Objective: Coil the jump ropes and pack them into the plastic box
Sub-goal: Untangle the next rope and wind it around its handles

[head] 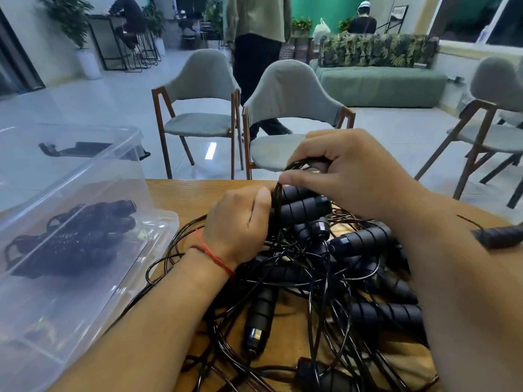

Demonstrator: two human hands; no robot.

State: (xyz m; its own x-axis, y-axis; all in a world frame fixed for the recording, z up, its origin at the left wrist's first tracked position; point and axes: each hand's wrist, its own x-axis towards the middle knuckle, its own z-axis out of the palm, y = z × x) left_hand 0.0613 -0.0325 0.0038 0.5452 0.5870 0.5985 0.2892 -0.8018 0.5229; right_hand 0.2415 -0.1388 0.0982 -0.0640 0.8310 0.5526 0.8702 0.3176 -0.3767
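Tangled thin black jump ropes (pixel 311 278) lay on the wooden table (pixel 175 193) beside the clear plastic box (pixel 121 176), the left hand (pixel 235 222) clamping two ribbed foam handles (pixel 300 205) while the right hand (pixel 348 171) pinched their light, probably springy cord (pixel 300 164), best anchored at those handles.

Bare forearms, no sleeves; a thin red string bracelet (pixel 212 257) circles the left wrist.

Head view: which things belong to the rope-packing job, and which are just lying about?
Job:
- rope being coiled, held in both hands
- tangled jump ropes on the table
- plastic box
- coiled ropes inside it

Just there:
- grey chairs
- green sofa
- person behind the chairs
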